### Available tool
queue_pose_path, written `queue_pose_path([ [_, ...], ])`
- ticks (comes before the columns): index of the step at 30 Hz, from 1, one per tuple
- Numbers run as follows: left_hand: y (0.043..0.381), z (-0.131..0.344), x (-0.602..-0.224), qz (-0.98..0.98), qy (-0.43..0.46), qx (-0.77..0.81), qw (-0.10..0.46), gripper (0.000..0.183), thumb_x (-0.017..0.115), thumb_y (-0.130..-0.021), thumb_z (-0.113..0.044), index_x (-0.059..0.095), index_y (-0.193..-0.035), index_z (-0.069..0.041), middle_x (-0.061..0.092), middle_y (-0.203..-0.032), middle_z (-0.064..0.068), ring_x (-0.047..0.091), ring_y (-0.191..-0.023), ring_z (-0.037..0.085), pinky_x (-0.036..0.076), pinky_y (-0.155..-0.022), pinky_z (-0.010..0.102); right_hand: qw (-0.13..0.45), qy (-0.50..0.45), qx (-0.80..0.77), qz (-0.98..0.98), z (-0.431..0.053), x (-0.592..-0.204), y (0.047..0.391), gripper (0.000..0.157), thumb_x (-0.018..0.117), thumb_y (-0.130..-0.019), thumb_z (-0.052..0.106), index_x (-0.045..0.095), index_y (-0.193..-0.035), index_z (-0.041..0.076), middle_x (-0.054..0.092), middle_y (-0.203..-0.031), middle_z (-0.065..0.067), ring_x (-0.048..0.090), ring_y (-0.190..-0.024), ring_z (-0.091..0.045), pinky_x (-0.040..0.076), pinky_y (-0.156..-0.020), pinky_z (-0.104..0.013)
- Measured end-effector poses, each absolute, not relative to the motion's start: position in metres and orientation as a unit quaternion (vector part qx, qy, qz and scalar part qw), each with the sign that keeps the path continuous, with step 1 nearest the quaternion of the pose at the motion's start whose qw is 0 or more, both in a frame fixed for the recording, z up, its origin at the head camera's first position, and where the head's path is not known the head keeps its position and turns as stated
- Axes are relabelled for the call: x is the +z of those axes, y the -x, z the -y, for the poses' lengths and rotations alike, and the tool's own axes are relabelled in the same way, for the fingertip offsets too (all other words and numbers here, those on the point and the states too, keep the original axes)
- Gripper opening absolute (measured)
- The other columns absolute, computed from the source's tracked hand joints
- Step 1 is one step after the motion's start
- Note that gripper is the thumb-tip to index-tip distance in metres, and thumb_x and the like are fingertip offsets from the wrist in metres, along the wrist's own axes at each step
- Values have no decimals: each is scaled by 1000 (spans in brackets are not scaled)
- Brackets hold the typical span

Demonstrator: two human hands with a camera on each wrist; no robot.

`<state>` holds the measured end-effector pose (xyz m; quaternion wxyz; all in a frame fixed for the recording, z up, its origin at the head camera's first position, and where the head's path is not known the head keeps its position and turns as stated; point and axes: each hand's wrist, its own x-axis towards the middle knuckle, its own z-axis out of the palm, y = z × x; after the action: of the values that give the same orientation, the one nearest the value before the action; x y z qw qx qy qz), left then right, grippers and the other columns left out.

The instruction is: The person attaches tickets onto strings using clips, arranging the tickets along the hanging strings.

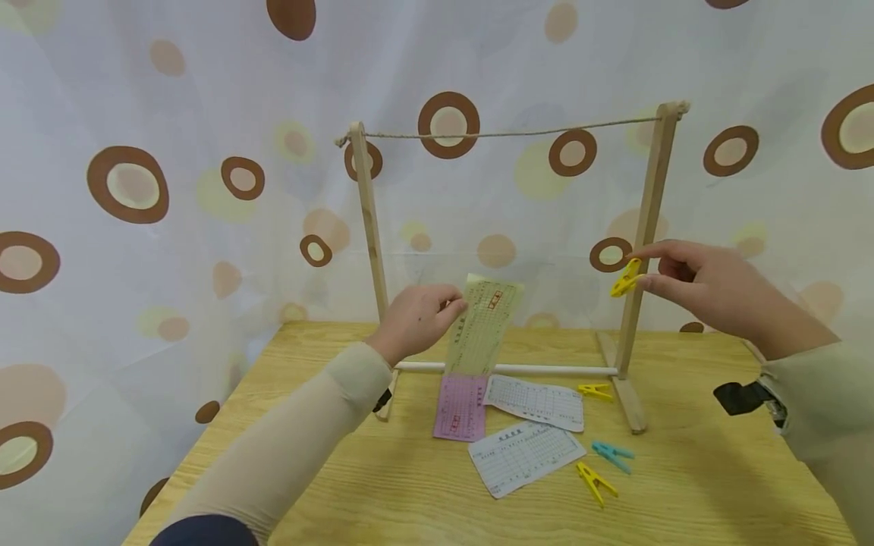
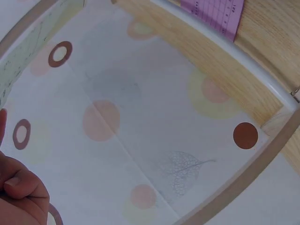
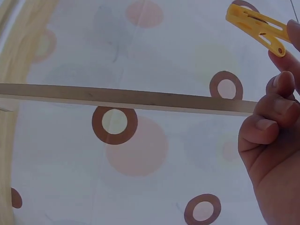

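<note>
My left hand [image 1: 422,318] pinches a pale yellow printed slip of paper [image 1: 483,326] by its upper left edge, holding it up above the table below the string. In the left wrist view only part of that hand [image 2: 21,192] shows at the lower left. Between thumb and index finger, my right hand [image 1: 710,288] pinches a yellow clothespin [image 1: 626,278] in front of the frame's right post. The right wrist view shows the clothespin [image 3: 257,29] gripped at its handle ends, with the other fingers curled.
A wooden frame [image 1: 649,227] with a string [image 1: 519,134] across its top stands on the table [image 1: 328,470]. Below the raised slip lie a pink slip [image 1: 460,409] and two white slips [image 1: 536,402]. Yellow clothespins [image 1: 596,483] and a blue clothespin [image 1: 613,456] lie to the right.
</note>
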<state>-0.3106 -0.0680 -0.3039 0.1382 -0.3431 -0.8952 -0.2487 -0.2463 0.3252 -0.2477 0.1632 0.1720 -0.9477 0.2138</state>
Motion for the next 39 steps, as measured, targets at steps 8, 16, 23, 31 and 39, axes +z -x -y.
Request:
queue_pose_path([
  [8, 313, 51, -283, 883, 358, -269, 143, 26, 52, -108, -29, 70, -95, -15, 57, -70, -3, 43, -59, 10, 39, -60, 28, 209, -164, 177, 948, -323, -208, 249, 34, 66, -100, 37, 65, -128, 18, 54, -85, -4, 44, -68, -21, 35, -55, -33],
  [16, 319, 30, -264, 876, 364, -276, 155, 25, 51, -108, -30, 70, -100, -16, 52, -67, -2, 37, -56, 10, 34, -58, 27, 252, -161, 155, 942, -320, -167, 257, 40, 62, -102, 37, 63, -134, 13, 55, -90, -7, 42, -68, -23, 35, -53, -32],
  [23, 328, 0, -240, 864, 372, -301, 160, 27, 51, -108, -32, 65, -92, -16, 49, -67, 0, 37, -58, 12, 34, -60, 27, 260, -106, 227, 932, -317, -129, 259, 49, 58, -101, 47, 62, -139, 16, 50, -86, -14, 38, -67, -24, 32, -52, -32],
  [31, 336, -34, -220, 870, 356, -297, 170, 30, 50, -108, -32, 63, -89, -13, 48, -69, 1, 39, -61, 13, 34, -63, 25, 255, -74, 282, 922, -315, -96, 265, 43, 56, -103, 45, 63, -139, 24, 57, -104, 0, 38, -76, -23, 38, -52, -27],
  [39, 341, -66, -200, 881, 328, -299, 163, 27, 48, -109, -35, 69, -102, -19, 58, -79, -4, 47, -70, 11, 37, -67, 22, 255, -78, 230, 936, -303, -74, 275, 46, 55, -102, 46, 65, -133, 13, 58, -108, -8, 39, -82, -26, 37, -57, -32],
])
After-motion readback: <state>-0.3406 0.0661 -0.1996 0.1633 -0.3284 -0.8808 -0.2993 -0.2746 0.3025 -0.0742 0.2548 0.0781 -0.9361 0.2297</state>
